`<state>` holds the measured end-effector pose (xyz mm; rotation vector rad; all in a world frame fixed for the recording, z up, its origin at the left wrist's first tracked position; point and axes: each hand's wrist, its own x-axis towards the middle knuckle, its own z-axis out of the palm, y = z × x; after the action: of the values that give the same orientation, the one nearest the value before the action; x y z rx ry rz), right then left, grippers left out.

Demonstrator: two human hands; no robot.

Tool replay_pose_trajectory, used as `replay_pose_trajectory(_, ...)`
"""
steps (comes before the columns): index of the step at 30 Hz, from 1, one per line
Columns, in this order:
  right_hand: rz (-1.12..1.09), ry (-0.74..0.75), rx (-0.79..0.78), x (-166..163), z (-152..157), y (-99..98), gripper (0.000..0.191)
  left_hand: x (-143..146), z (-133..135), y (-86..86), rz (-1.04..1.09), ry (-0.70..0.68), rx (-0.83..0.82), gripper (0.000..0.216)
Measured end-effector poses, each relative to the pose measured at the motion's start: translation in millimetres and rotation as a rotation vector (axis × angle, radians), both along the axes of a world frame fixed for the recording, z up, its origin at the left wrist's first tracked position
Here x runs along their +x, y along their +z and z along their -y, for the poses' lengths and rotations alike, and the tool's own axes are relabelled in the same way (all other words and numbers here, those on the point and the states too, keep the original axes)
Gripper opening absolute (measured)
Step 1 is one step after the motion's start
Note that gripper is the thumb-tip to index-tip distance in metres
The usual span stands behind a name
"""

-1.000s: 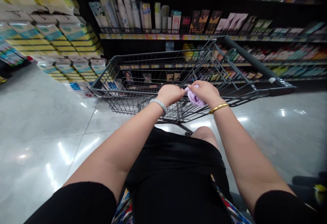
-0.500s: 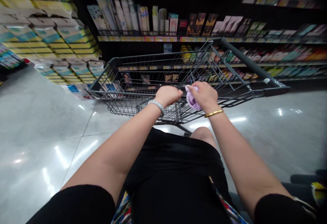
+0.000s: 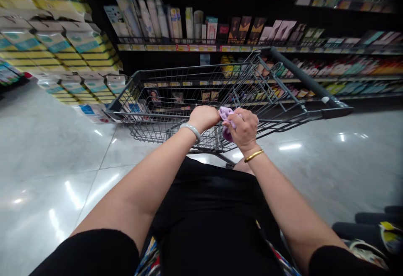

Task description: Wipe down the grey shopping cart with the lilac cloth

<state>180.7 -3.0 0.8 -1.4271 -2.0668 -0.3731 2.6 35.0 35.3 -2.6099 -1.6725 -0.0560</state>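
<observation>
My right hand [image 3: 244, 128] is closed around a crumpled lilac cloth [image 3: 227, 112], whose folds stick out past the fingers on the left. The cloth's upper end meets the knuckles of my left hand [image 3: 204, 117]. That hand is a fist over the near side of a dark wire shopping cart [image 3: 151, 118]; whether it grips the cart's rail or something small is hidden. A pale bangle [image 3: 192, 132] circles my left wrist and a gold bangle [image 3: 253, 155] my right. The cart stands sideways before me, its handle [image 3: 302, 72] to the right.
Beyond the cart, store shelves [image 3: 166, 48] hold bottles, boxes and bagged goods. Yellow-and-white packs [image 3: 85, 47] are stacked at the left. Glossy grey floor [image 3: 63, 150] stretches below. Dark rounded objects [image 3: 359, 230] are at the lower right.
My right hand has moved left and turned, bringing the lilac cloth against my left fist. Before, a small gap lay between them. The view has shifted slightly.
</observation>
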Motion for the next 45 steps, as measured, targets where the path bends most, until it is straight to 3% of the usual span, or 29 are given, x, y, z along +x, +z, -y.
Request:
replay_pose_trajectory(2, -0.006, 0.003, -0.051, 3, -5, 7.3, 0.04, 1, -1, -0.6, -0.007, -0.008, 0.019, 0.048)
replay_pose_trajectory(6, -0.021, -0.219, -0.235, 7, -20, 28.8, 0.043, 4, -2, -1.6, 0.008, 0.041, 0.006, 0.049)
replay_pose_trajectory(8, 0.018, -0.267, -0.253, 1, -18, 31.4, 0.041, 4, -2, -2.0, 0.01, 0.033, 0.013, 0.049)
replay_pose_trajectory(12, 0.053, -0.091, -0.094, -5, -4, 22.6, 0.042, 1, 1, -3.1, -0.03, -0.08, 0.053, 0.043)
replay_pose_trajectory(14, 0.032, -0.039, -0.111, 0, -5, 23.1, 0.044, 1, 1, -2.9, -0.031, -0.044, 0.031, 0.043)
replay_pose_trajectory(19, 0.022, -0.292, -0.325, 2, -18, 35.4, 0.041, 5, -1, 0.0, 0.03, 0.088, -0.02, 0.049)
replay_pose_trajectory(25, 0.115, -0.063, -0.029, -11, 6, 14.7, 0.04, 3, 1, -1.7, -0.009, -0.044, 0.027, 0.048)
replay_pose_trajectory(27, 0.092, -0.076, -0.077, -9, 1, 17.1, 0.042, 3, 1, -2.7, -0.009, -0.03, 0.036, 0.048)
replay_pose_trajectory(32, 0.135, -0.245, -0.378, -14, -21, 39.2, 0.041, 4, 2, -1.9, 0.004, 0.01, 0.042, 0.052)
replay_pose_trajectory(38, 0.171, -0.096, -0.055, -6, 2, 22.3, 0.047, 2, 3, -1.5, -0.012, -0.055, 0.049, 0.044)
replay_pose_trajectory(43, 0.121, -0.301, -0.213, -6, -12, 26.2, 0.048, 6, 0, -2.4, 0.028, 0.038, 0.033, 0.048)
replay_pose_trajectory(45, 0.13, -0.265, -0.211, -14, -13, 25.5, 0.046, 6, 1, -1.5, 0.028, 0.019, 0.021, 0.047)
